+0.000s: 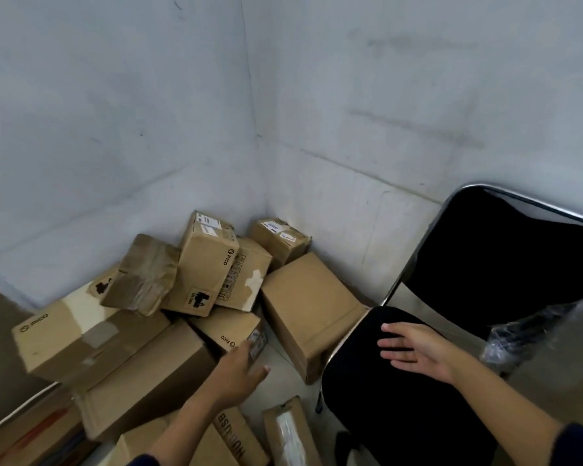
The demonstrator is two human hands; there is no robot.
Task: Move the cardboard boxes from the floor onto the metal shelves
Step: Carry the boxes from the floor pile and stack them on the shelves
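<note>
Cardboard boxes [196, 274], brown, scuffed, lie heaped in a corner; both hands [239, 371] empty, fingers straight.

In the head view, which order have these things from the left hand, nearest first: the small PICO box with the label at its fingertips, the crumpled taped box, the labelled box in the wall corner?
From the left hand:
1. Small PICO box, at the fingertips.
2. Crumpled taped box, up left on the pile.
3. Labelled corner box, against the walls.
</note>
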